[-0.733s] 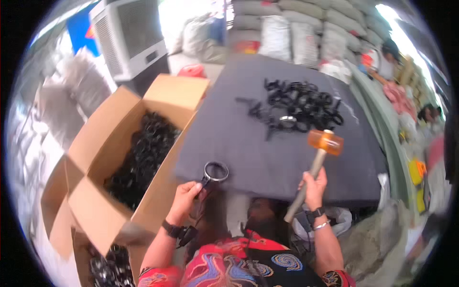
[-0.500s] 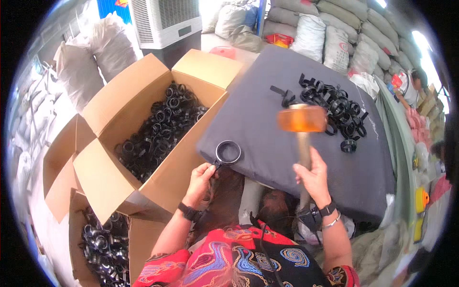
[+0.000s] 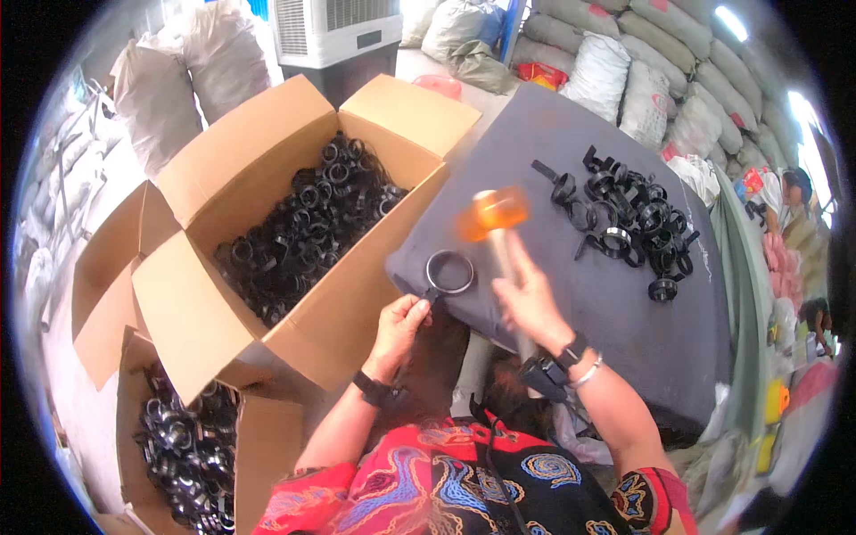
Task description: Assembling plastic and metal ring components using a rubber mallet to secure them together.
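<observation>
Head view: one black-and-silver ring, over near left corner of dark padded surface; contact unclear. Ring lies just beyond fingertips of left grip, which pinches its short tab between thumb and finger. Right grip clenched round handle of one mallet, orange head blurred, between ring and black pile farther right. Pieces tangled, uncountable. Leftward, two open cartons: large carton beside surface, small carton nearer wearer, both holding many similar rings.
</observation>
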`<state>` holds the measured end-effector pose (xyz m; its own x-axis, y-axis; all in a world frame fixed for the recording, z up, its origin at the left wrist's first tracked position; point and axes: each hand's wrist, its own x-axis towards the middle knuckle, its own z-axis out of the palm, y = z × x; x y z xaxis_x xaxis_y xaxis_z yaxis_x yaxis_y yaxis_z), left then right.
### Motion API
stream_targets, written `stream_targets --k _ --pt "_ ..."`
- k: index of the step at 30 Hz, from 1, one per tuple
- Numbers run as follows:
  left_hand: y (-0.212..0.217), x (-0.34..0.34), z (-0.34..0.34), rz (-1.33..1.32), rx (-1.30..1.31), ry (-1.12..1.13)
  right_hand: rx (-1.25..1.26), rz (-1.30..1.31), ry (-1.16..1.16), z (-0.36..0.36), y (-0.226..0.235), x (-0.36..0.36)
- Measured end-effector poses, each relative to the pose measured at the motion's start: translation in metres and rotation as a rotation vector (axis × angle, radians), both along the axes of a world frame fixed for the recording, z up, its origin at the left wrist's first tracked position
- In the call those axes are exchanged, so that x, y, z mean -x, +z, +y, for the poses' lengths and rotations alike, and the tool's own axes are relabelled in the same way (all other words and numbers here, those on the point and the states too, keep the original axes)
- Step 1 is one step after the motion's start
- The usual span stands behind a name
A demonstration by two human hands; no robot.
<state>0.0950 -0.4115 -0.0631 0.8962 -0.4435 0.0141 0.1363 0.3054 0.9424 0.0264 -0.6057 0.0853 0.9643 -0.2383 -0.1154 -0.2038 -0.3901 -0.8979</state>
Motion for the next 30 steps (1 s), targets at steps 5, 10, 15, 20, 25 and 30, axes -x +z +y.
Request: stream_targets --k 5,10,15,20,25,30 --pt "0.001 0.0 0.003 0.03 0.009 0.032 -0.146 -0.184 -0.132 -0.014 0.042 0.012" --pt "0.007 -0.001 -0.002 -0.031 -0.005 -0.039 0.004 -0.23 -0.137 0.001 -0.015 0.04" --pt "0.01 -0.003 0.005 0.029 -0.048 -0.038 -0.141 -0.079 -0.116 0.0 -0.001 0.061" --pt "0.005 -0.002 0.003 0.022 -0.03 -0.049 0.496 -0.268 0.304 0.0 -0.042 0.07" --pt "0.008 -0.002 0.004 -0.004 -0.014 -0.048 0.509 -0.484 0.337 0.021 -0.005 0.052" --pt "0.001 -0.008 -0.003 -0.014 -0.03 -0.04 0.634 0.103 0.398 0.028 0.01 -0.001"
